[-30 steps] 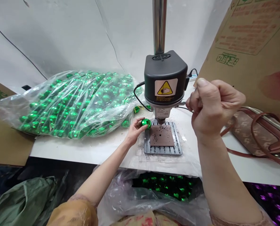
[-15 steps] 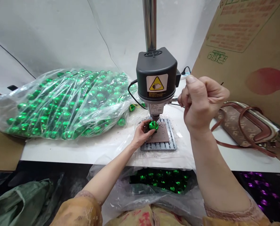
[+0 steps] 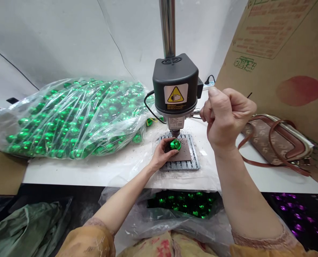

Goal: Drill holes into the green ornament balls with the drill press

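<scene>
A small bench drill press (image 3: 175, 89) stands on a white table (image 3: 94, 171), with a black motor head on a steel column. My left hand (image 3: 162, 153) pinches a shiny green bead (image 3: 175, 144) on the brown pad of the ribbed base plate (image 3: 191, 162), right under the drill bit. My right hand (image 3: 225, 117) is closed in a fist round the thin feed lever at the right side of the drill head.
A big clear bag of green beads (image 3: 67, 117) lies left of the drill. Another open bag of green beads (image 3: 182, 205) sits below the table edge in front of me. A brown handbag (image 3: 276, 142) and a cardboard box (image 3: 282, 53) are at right. Purple beads (image 3: 295, 214) show lower right.
My left hand carried the green bead from left of the base plate onto the pad under the drill bit. My right hand stayed on the lever, and the view shifted slightly.
</scene>
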Available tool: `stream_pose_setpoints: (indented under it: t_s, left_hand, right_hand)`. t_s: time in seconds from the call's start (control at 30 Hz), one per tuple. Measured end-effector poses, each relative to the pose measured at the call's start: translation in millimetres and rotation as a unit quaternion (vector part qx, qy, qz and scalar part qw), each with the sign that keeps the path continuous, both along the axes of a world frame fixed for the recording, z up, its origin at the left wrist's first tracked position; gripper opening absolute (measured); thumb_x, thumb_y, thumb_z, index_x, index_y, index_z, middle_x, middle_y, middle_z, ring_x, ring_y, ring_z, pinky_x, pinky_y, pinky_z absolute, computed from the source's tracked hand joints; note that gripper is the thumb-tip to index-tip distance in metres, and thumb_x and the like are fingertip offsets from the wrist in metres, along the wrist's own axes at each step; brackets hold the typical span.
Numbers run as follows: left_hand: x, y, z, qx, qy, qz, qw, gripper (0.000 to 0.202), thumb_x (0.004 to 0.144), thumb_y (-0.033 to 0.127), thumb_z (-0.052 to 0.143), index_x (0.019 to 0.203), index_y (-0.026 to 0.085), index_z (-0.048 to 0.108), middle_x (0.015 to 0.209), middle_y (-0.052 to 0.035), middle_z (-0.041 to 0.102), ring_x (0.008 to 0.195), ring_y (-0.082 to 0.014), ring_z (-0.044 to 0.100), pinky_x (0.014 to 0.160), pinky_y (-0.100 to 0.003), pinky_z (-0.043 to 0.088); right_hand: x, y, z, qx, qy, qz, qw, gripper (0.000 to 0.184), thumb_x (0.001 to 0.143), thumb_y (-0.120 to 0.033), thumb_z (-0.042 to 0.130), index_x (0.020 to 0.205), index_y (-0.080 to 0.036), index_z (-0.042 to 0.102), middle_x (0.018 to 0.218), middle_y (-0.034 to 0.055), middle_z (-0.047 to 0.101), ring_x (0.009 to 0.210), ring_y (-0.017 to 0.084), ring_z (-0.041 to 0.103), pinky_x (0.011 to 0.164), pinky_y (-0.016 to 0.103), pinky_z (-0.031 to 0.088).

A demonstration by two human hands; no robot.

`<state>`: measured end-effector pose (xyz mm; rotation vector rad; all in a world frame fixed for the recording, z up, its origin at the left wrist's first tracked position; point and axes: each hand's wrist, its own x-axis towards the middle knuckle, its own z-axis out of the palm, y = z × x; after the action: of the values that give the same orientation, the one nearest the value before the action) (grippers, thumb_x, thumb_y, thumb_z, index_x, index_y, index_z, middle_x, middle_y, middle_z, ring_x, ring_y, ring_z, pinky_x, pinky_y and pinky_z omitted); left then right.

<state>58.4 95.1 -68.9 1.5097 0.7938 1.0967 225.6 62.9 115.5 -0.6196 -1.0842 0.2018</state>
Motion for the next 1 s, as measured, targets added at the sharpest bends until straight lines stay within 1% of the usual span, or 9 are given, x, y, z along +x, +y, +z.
stream_pose_setpoints:
  t_s: [0.1, 0.2, 0.33, 0.43, 0.57, 0.67, 0.73, 0.87, 1.0]
  left_hand:
    - [2, -3, 1.3, -0.002, 0.006, 0.016, 1.000, 0.055, 0.074, 0.040, 0.086, 0.118, 0.019, 0.061, 0.120, -0.0103, 0.070, 0.118, -0.0267, 0.065, 0.107, -0.045, 0.049]
    - [5, -6, 1.6, 0.008, 0.009, 0.006, 1.000, 0.058, 0.073, 0.039, 0.087, 0.120, 0.019, 0.060, 0.118, -0.0104, 0.071, 0.115, -0.0265, 0.066, 0.105, -0.044, 0.050]
    - [7, -8, 0.8, 0.012, 0.008, 0.003, 1.000, 0.057, 0.075, 0.039, 0.085, 0.121, 0.019, 0.059, 0.118, -0.0111, 0.071, 0.113, -0.0257, 0.067, 0.103, -0.042, 0.051]
    - [7, -8, 0.2, 0.013, 0.011, 0.005, 1.000, 0.057, 0.074, 0.039, 0.086, 0.121, 0.018, 0.059, 0.120, -0.0117, 0.070, 0.114, -0.0263, 0.066, 0.103, -0.043, 0.051]
    - [7, -8, 0.2, 0.014, 0.006, 0.004, 1.000, 0.058, 0.074, 0.039, 0.086, 0.121, 0.018, 0.059, 0.121, -0.0120, 0.070, 0.117, -0.0271, 0.066, 0.104, -0.044, 0.051]
    - [7, -8, 0.5, 0.015, 0.007, 0.006, 1.000, 0.058, 0.074, 0.039, 0.086, 0.121, 0.018, 0.059, 0.122, -0.0123, 0.070, 0.118, -0.0277, 0.065, 0.105, -0.045, 0.050]
    - [7, -8, 0.6, 0.015, 0.011, 0.007, 1.000, 0.058, 0.074, 0.039, 0.086, 0.120, 0.018, 0.059, 0.123, -0.0124, 0.069, 0.119, -0.0281, 0.064, 0.106, -0.045, 0.050]
    - [7, -8, -0.4, 0.016, 0.008, 0.001, 1.000, 0.058, 0.074, 0.039, 0.086, 0.121, 0.018, 0.059, 0.124, -0.0127, 0.069, 0.120, -0.0282, 0.064, 0.106, -0.045, 0.050]
    - [6, -7, -2.2, 0.016, 0.008, -0.002, 1.000, 0.058, 0.075, 0.039, 0.085, 0.122, 0.018, 0.058, 0.124, -0.0128, 0.069, 0.119, -0.0278, 0.064, 0.106, -0.045, 0.050]
  right_hand:
    - [0, 0, -1.6, -0.011, -0.004, -0.012, 1.000, 0.051, 0.091, -0.031, 0.060, 0.052, -0.019, 0.029, 0.043, -0.0060, 0.029, 0.041, 0.004, 0.028, 0.043, 0.027, 0.025]
    - [1, -1, -2.5, -0.021, -0.005, -0.019, 1.000, 0.052, 0.091, -0.036, 0.059, 0.052, -0.020, 0.028, 0.044, -0.0053, 0.029, 0.042, 0.005, 0.027, 0.045, 0.028, 0.025]
    - [2, -2, -3.3, -0.023, -0.022, -0.036, 0.999, 0.052, 0.091, -0.037, 0.059, 0.052, -0.021, 0.028, 0.045, -0.0048, 0.029, 0.043, 0.005, 0.027, 0.046, 0.029, 0.026]
    - [0, -5, -5.9, -0.022, -0.020, -0.040, 0.999, 0.051, 0.091, -0.033, 0.059, 0.051, -0.021, 0.029, 0.045, -0.0051, 0.028, 0.042, 0.005, 0.029, 0.045, 0.029, 0.025]
    - [-3, -7, -13.7, 0.012, 0.016, -0.014, 1.000, 0.051, 0.088, -0.026, 0.062, 0.050, -0.019, 0.028, 0.046, -0.0065, 0.025, 0.040, 0.004, 0.031, 0.043, 0.028, 0.021]
    - [-5, -6, -21.2, 0.048, 0.028, -0.023, 0.998, 0.053, 0.086, -0.025, 0.063, 0.050, -0.019, 0.024, 0.045, -0.0071, 0.023, 0.038, 0.004, 0.029, 0.042, 0.028, 0.022]
    - [-4, -5, -25.9, 0.070, 0.023, -0.022, 0.997, 0.053, 0.085, -0.023, 0.062, 0.051, -0.019, 0.021, 0.044, -0.0071, 0.022, 0.037, 0.004, 0.028, 0.042, 0.028, 0.023]
    - [-2, -1, -34.0, 0.100, 0.002, -0.026, 0.995, 0.053, 0.085, -0.023, 0.061, 0.051, -0.019, 0.020, 0.043, -0.0065, 0.023, 0.037, 0.005, 0.026, 0.041, 0.028, 0.022]
    - [-1, -2, -41.6, 0.115, 0.001, -0.039, 0.993, 0.055, 0.083, -0.025, 0.062, 0.049, -0.018, 0.020, 0.041, -0.0064, 0.024, 0.036, 0.004, 0.026, 0.041, 0.028, 0.021]
